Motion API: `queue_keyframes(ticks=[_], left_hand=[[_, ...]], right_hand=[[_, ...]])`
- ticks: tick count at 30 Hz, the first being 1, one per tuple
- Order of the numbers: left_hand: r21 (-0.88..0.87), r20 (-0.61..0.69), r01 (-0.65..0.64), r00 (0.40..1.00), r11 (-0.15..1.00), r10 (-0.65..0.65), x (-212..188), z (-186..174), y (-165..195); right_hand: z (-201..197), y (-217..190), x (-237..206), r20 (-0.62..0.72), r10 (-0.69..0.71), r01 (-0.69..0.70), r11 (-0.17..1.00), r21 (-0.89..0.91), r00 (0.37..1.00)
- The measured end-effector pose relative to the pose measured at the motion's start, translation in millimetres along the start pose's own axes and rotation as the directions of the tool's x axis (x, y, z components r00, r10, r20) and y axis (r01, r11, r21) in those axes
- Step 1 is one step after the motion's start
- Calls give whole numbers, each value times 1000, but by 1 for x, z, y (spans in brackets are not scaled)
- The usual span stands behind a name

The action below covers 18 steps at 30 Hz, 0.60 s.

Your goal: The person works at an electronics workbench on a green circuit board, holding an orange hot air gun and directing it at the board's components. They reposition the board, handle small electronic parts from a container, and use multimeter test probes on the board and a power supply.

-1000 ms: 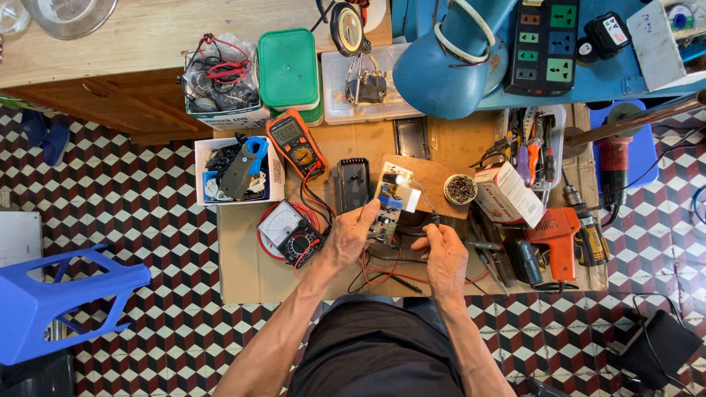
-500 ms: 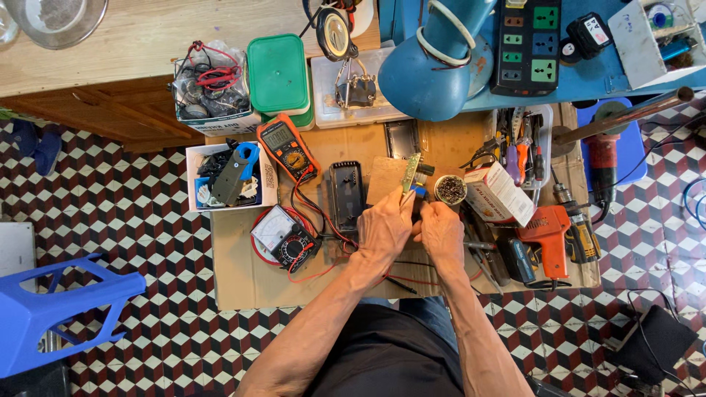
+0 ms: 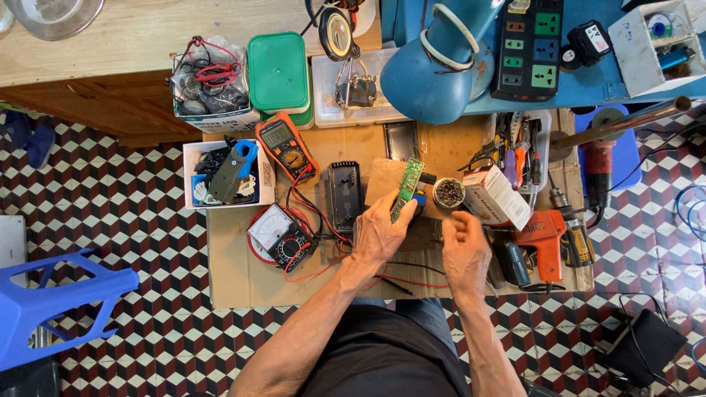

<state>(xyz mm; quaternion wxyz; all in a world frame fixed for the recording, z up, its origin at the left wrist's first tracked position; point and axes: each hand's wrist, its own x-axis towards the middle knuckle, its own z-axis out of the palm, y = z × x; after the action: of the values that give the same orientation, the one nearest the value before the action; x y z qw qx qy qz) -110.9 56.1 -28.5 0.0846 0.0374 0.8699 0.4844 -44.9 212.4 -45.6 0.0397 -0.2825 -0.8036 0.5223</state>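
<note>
Looking down at a cluttered cardboard-topped bench (image 3: 243, 276) over a checkered floor; the left hand (image 3: 379, 235) is closed around the lower end of a narrow green circuit board (image 3: 406, 189), fingers wrapped so the board sticks up and away at a tilt, component side turned toward the face, probably to get a good look at it under the lamp; that's just my read. There's something small and blue right under the board by the fingers, can't tell what it is.

The right hand (image 3: 465, 250) sits just beside it, fingers curled in loosely with the tips pinched near each other; whether it's got anything in there, I can't tell, too small to see. It's apart from the board, not touching it.

Stuff around: a black rectangular case (image 3: 344, 195) lies flat just left of the left hand; a small round tin (image 3: 448, 192) sits right next to the board's top end; a white box (image 3: 496, 197) leans beside that. 2 meters on the left side; an orange one (image 3: 285, 147) further back and a white dial one (image 3: 278, 235) nearer, red leads trailing from them toward the hands, so they're parked within easy reach. An orange soldering gun (image 3: 543, 239) lies to the right; a blue lamp (image 3: 434, 70) hangs over the back of the bench; a blue stool (image 3: 51, 309) stands off on the floor at left.
</note>
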Motion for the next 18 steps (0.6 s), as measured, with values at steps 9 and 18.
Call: queue_keyframes(ticks=[9,18], left_hand=[[-152,-8,241,969,958,-245,24,-1,-23],[-71,-87,59,994,996,-65,20,12,-13]], right_hand=[[0,6,51,95,-222,241,911,-335,970],[-6,4,41,130,-180,208,945,-253,975]])
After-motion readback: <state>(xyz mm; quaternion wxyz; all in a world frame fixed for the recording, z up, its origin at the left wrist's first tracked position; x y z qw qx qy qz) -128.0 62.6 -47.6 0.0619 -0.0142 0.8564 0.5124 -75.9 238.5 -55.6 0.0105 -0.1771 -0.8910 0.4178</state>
